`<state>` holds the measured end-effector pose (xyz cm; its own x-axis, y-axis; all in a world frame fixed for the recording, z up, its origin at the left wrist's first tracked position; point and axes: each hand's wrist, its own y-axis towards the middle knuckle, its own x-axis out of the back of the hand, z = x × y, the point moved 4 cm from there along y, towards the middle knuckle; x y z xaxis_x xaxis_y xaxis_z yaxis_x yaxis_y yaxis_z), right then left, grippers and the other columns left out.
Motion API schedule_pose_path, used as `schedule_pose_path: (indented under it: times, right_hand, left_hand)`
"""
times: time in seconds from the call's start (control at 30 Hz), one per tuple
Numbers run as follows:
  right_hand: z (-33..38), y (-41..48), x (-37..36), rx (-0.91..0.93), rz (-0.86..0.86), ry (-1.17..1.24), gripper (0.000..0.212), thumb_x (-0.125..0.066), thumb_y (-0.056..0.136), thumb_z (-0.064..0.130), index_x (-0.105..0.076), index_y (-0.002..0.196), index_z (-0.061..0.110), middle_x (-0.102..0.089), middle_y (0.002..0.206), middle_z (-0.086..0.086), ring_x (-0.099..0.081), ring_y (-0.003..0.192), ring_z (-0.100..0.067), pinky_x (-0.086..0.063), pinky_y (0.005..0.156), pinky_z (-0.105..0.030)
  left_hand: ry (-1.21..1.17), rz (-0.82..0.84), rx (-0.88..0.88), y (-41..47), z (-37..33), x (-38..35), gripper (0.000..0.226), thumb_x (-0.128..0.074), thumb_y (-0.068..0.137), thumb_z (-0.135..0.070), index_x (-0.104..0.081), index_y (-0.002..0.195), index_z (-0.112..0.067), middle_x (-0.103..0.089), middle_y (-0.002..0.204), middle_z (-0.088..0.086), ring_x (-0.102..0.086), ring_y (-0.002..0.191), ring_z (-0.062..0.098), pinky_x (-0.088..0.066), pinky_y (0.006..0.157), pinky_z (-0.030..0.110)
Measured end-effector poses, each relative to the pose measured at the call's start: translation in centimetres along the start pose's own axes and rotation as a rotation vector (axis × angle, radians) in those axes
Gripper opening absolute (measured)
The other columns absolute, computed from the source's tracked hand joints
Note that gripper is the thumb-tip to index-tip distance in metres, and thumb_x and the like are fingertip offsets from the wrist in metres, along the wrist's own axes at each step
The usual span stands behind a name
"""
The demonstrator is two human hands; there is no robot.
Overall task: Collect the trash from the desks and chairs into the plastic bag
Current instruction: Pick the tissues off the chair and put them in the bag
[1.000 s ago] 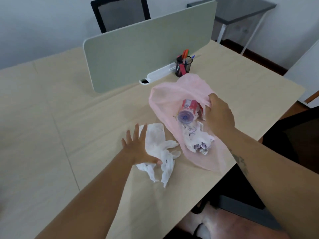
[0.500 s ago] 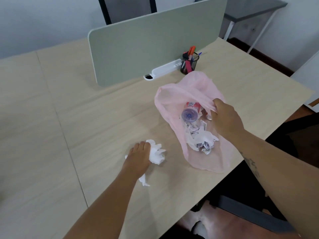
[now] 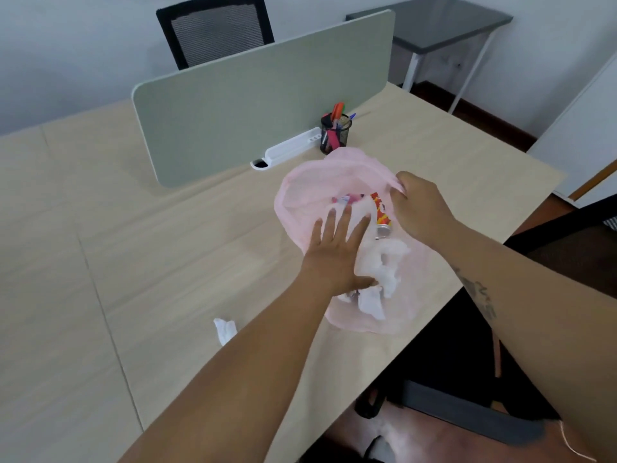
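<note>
A pink plastic bag [image 3: 300, 182] lies on the light wooden desk [image 3: 167, 248], mouth held up. My right hand [image 3: 420, 212] pinches the bag's right rim. My left hand [image 3: 337, 255] is spread, fingers apart, over the bag's mouth, with white crumpled tissue [image 3: 380, 262] just under and beside it inside the bag. A red can [image 3: 380, 212] and other scraps also lie in the bag. One small white tissue scrap [image 3: 225, 329] remains on the desk, left of my left forearm.
A grey-green divider panel [image 3: 260, 108] stands behind the bag, with a white cable tray [image 3: 290, 150] and a black mesh pen holder [image 3: 334, 133] at its base. A black chair [image 3: 213, 31] sits beyond it, and another dark chair [image 3: 551, 248] at the right desk edge.
My left hand gathered the white tissue on the desk, carried it right and dropped it into the bag; a small scrap stayed behind. My right hand lifted the bag's rim higher.
</note>
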<state>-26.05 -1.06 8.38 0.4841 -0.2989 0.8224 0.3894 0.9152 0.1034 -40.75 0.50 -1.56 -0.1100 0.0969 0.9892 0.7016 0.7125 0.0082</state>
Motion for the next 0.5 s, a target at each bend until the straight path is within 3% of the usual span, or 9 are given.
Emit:
schedule_pose_path:
  times: [0.03,0.07,0.17,0.23,0.4,0.5]
  right_hand:
    - [-0.3,-0.1,0.2,-0.004,0.006,0.005,0.031,-0.038,0.094,0.012,-0.033,0.065,0.021,-0.045,0.067,-0.002,-0.044,0.067,-0.029,-0.030,0.055,-0.033]
    - [-0.5,-0.2,0.2,0.000,0.014,0.009,0.030,-0.038,0.093,0.011,-0.034,0.065,0.021,-0.045,0.067,-0.001,-0.045,0.067,-0.029,-0.030,0.056,-0.033]
    - [-1.3,-0.5,-0.5,-0.009,0.045,0.019,0.021,-0.039,0.092,0.011,-0.040,0.071,0.013,-0.048,0.068,-0.005,-0.046,0.068,-0.030,-0.032,0.058,-0.033]
    - [-1.4,-0.7,-1.4,-0.017,0.069,0.014,0.018,-0.040,0.091,0.010,-0.041,0.073,0.010,-0.049,0.069,-0.008,-0.047,0.068,-0.032,-0.033,0.057,-0.034]
    - [0.2,-1.5,-4.8,0.014,0.150,0.066,0.018,-0.041,0.090,0.014,-0.043,0.072,0.015,-0.059,0.072,-0.010,-0.060,0.066,-0.032,-0.051,0.060,-0.042]
    - [1.2,-1.8,-6.8,0.053,0.179,0.053,0.020,-0.043,0.093,0.017,-0.045,0.075,0.010,-0.053,0.066,-0.004,-0.054,0.066,-0.032,-0.045,0.058,-0.037]
  left_hand:
    - [0.032,-0.017,-0.015,0.0,0.0,0.2,0.117,-0.050,0.069,-0.083,0.011,0.154,-0.030,0.016,0.162,0.007,0.018,0.148,0.033,0.008,0.118,0.051]
    - [0.053,-0.074,-0.050,-0.3,-0.1,0.6,0.120,-0.046,0.066,-0.088,0.012,0.154,-0.031,0.019,0.162,0.006,0.021,0.147,0.031,0.010,0.118,0.053]
    - [0.055,-0.327,-0.105,-3.5,0.9,1.6,0.110,-0.045,0.066,-0.089,-0.018,0.155,-0.030,-0.009,0.164,0.008,-0.002,0.150,0.035,-0.008,0.117,0.057]
    - [0.027,-0.423,0.021,-6.8,3.3,0.4,0.104,-0.048,0.066,-0.086,-0.027,0.149,-0.028,-0.019,0.161,0.010,-0.017,0.146,0.038,-0.015,0.113,0.059]
    - [0.041,-0.215,0.422,-16.8,10.4,-5.1,0.104,-0.047,0.066,-0.082,-0.024,0.150,-0.025,-0.019,0.161,0.012,-0.019,0.142,0.044,-0.024,0.106,0.065]
    - [0.039,-0.115,0.463,-21.3,12.8,-7.5,0.082,-0.045,0.072,-0.073,-0.044,0.138,-0.025,-0.045,0.145,0.011,-0.045,0.123,0.041,-0.044,0.093,0.055]
